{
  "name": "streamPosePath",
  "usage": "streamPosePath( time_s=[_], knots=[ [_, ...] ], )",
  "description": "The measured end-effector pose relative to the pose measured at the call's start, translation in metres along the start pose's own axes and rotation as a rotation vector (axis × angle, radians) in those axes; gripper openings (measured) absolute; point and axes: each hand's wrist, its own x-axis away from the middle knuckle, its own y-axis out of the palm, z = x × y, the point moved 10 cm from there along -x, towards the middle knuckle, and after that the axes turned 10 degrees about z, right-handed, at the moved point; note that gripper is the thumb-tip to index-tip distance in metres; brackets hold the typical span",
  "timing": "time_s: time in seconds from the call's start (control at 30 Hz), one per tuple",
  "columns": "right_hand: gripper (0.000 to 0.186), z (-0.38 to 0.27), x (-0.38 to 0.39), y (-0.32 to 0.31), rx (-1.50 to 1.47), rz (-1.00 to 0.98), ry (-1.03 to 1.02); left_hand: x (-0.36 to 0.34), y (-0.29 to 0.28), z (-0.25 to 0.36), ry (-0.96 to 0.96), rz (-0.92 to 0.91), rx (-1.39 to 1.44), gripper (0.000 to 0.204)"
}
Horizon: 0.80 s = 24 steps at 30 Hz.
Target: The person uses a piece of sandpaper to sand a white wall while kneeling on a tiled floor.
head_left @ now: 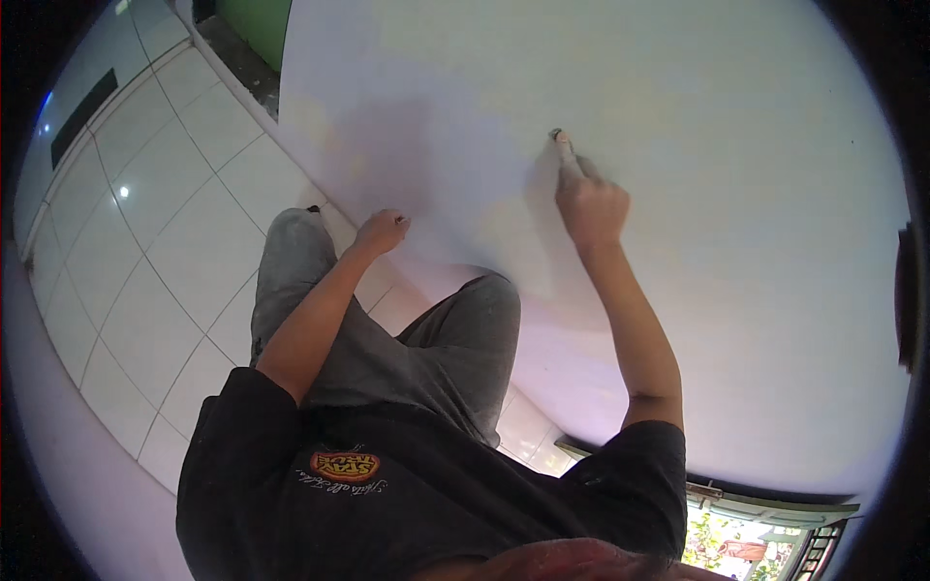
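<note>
My right hand [593, 208] is raised in front of a pale wall [736, 213], with its fingers wrapped round a slim pale tool with a dark tip [568, 153]. The tip meets the wall or is very close to it; the tool's exact kind is too small to tell. Lower and to the left, my left hand [380, 232] is closed above my bent knees, near the foot of the wall. A tiny dark spot shows at its fingertips, but I cannot make out what they hold, if anything.
White floor tiles [116, 271] run along the left, meeting the wall in a slanting edge. A green surface [254, 34] stands beyond a dark gap at top left. A bright window [746, 542] opens at lower right, and a dark object [905, 295] sits at the right rim.
</note>
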Motion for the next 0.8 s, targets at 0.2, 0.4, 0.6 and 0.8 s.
streamPosePath(
  time_s=[0.2,0.4,0.6,0.8],
  knots=[
    [0.048,-0.024,0.018,0.031,-0.041,-0.098,-0.098,-0.004,-0.007,-0.004,0.041,0.057,-0.033,0.039],
    [0.046,-0.035,0.048,0.039,-0.004,-0.098,-0.164,-0.008,-0.003,-0.003,0.053,0.068,-0.027,0.040],
    [0.054,0.025,0.002,-0.016,-0.009,0.098,0.037,0.004,-0.013,0.010,0.007,0.000,-0.049,0.038],
    [0.053,-0.025,0.049,0.030,-0.075,-0.086,-0.224,-0.006,-0.001,0.011,0.050,-0.002,-0.027,0.037]
  ],
)
